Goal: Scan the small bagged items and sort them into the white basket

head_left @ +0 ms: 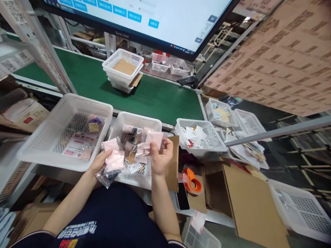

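My left hand [101, 161] is closed on a clear plastic packet with pale pink contents [113, 156], held over the near edge of the middle white basket [121, 122]. Between thumb and fingers, my right hand [161, 156] grips pink packets [152, 139] above the same basket's right side. Whether these are one or several packets I cannot tell. In that basket lie more small bagged items, one with brown contents [131, 157] and a white label [134, 167]. To the left stands a larger white basket [38, 144] with a printed bag [80, 144] and a small yellow-and-purple packet [93, 126].
Stacked baskets [122, 77] stand on the green conveyor belt [160, 100], under a monitor [144, 20]. At right are a basket of white packets [196, 136], an orange tape dispenser [193, 182], a phone [182, 196] and cardboard boxes [253, 203].
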{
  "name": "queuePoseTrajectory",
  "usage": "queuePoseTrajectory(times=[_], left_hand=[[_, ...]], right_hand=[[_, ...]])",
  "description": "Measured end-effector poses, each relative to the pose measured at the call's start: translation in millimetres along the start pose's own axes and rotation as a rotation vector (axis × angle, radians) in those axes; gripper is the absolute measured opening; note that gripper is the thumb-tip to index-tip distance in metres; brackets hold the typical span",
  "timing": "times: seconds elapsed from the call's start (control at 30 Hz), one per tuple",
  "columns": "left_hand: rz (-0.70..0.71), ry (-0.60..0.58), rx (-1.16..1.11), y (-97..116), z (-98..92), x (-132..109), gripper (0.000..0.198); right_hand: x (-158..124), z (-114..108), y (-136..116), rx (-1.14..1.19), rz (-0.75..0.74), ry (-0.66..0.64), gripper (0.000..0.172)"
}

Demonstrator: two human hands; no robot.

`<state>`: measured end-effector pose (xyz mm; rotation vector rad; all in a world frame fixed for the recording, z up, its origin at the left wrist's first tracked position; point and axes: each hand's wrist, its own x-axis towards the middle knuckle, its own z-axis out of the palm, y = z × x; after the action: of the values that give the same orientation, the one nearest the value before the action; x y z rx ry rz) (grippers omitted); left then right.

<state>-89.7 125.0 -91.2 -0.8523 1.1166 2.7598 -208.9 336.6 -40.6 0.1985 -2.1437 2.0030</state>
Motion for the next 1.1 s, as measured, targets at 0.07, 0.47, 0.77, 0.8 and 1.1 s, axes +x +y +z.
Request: queuePoseTrajectory(times=[0.07, 0.47, 0.77, 0.8, 1.1], left_hand=[[0.01, -0.005, 0.023, -3.2, 6.7, -4.7, 0.057], [0.076, -0.058, 0.23, -0.8, 19.3, 3.5, 0.087], [0.112, -0.081, 0.292, -1.7, 11.5, 2.4, 0.078], [0.158, -0.067, 0.304, -5.6, 13.5, 2.2, 0.076], [0.855, 0.193, 1.278, 55.2, -3.9, 55.6, 0.061]], right_hand=[[6.6, -3.0, 3.8, -0.159, -0.054, 0.076, 0.076], [-36.8, 31.0, 38.1, 0.117, 0.329, -0.7, 0.047], [1.9, 13.5, 53.9, -0.209, 0.281, -0.237, 0.109], [-7.7, 15.4, 55.0, -0.13, 0.348, -0.34, 0.105], [-34.8, -4.2, 45.2, -0.027, 0.286, -0.447, 0.054]])
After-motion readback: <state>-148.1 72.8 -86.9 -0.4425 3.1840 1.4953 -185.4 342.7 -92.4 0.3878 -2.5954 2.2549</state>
